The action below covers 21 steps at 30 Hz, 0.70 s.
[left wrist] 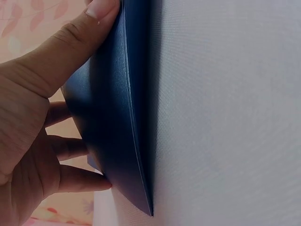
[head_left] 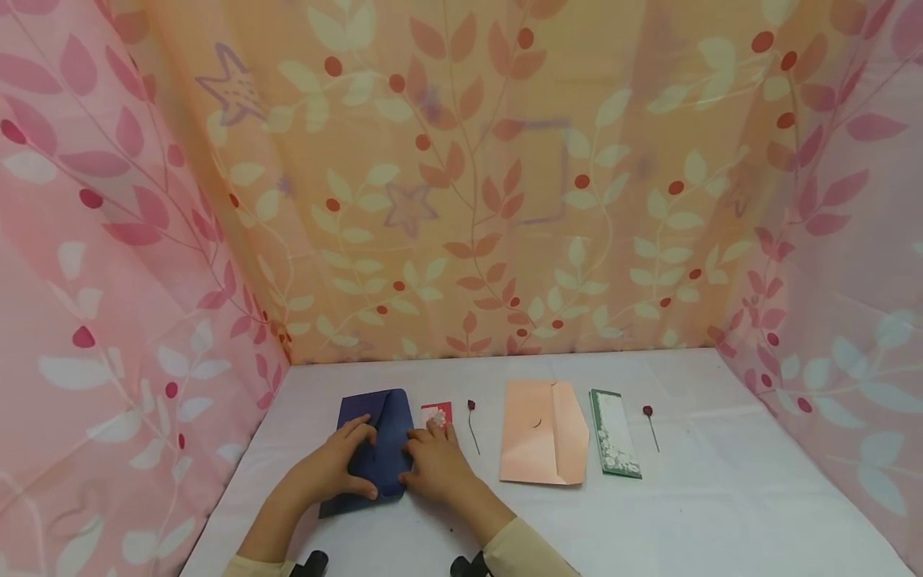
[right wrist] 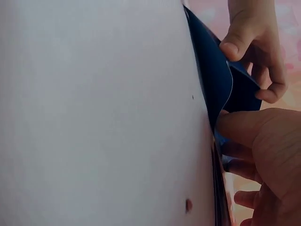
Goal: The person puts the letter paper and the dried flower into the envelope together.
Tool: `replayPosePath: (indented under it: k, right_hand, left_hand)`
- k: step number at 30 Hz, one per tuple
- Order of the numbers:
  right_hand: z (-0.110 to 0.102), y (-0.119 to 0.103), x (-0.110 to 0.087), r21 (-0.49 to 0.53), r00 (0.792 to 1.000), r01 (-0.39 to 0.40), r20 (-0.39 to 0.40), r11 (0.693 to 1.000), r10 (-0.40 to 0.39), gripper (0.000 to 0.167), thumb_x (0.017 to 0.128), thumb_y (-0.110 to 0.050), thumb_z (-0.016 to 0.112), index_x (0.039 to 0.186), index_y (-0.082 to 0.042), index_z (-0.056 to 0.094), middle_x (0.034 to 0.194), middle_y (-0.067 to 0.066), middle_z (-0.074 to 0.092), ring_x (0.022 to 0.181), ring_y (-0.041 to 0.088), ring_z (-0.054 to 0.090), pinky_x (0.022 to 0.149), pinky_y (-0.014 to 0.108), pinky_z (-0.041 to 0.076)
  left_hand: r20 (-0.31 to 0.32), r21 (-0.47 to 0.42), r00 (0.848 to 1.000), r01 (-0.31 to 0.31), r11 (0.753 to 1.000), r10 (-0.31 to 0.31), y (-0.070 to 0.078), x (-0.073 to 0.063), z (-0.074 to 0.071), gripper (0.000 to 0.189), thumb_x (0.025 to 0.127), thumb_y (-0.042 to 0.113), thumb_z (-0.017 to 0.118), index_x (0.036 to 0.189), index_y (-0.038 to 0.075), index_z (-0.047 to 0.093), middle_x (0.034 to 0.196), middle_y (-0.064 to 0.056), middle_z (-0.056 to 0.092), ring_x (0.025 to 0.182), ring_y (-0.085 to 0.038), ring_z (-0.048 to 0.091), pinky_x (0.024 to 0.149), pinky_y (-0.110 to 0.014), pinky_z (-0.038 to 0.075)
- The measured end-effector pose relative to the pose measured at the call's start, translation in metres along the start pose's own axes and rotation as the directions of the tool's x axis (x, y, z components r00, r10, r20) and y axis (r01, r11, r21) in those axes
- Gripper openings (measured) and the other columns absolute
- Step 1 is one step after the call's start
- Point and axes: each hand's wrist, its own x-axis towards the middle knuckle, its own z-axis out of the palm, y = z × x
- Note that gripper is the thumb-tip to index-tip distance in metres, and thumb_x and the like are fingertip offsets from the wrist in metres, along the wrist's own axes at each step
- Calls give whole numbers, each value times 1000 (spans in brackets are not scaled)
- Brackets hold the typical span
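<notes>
A dark blue envelope (head_left: 392,457) lies at the left of the white table, its flap side up. My left hand (head_left: 333,466) rests on its left part, thumb and fingers spread apart. In the left wrist view, the thumb (left wrist: 77,47) presses on the blue paper and the fingertips touch it farther along. My right hand (head_left: 441,466) pinches the flap at the envelope's right edge. The right wrist view shows that flap (right wrist: 214,70) bowed up off the envelope. Just beyond the right fingers lies a red card (head_left: 437,411) with a pale flower, partly hidden by them.
Right of the red card lie a small dried rose (head_left: 471,405), a peach envelope (head_left: 530,437), a green-bordered floral card (head_left: 614,433) and a second dried rose (head_left: 648,411). Patterned curtains (head_left: 461,176) enclose the table (head_left: 692,513) at the back and both sides.
</notes>
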Motion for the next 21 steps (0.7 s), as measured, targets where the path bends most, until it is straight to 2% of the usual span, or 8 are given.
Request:
replayPosePath:
  k: [4,10,16,21]
  right_hand:
    - [-2,-3,-2,7,1000,12,-14,1000,-12,49,89,-45,76,129,-17,69,148,3,57,147,37,40,120,62,24]
    - [-5,-3,-8,67,997,31,-79,997,-25,49,88,-43,77,128,-16,69,145,5,60,144,36,45,117,63,29]
    - [-13,2,-13,122,988,-4,-150,992,22,44,86,-38,79,124,-16,71,142,6,62,141,36,48,115,64,32]
    - [-19,6,-18,167,984,-32,-165,985,60,43,87,-34,79,124,-14,70,142,8,62,137,35,52,116,64,32]
  left_hand:
    - [-1,9,1000,-2,1000,2,-1,-1,0,75,62,56,92,117,25,53,159,-20,38,141,-48,43,109,-64,41]
    - [0,13,1000,6,1000,-6,0,-3,-2,76,61,56,93,117,24,53,158,-22,39,140,-49,43,108,-64,42]
    - [-5,4,1000,2,1000,-2,3,-2,-2,76,61,53,94,117,22,53,158,-22,39,141,-49,42,109,-64,41]
    - [19,-14,1000,19,1000,-19,5,0,-1,76,62,54,93,118,23,53,160,-22,36,142,-50,41,109,-65,40]
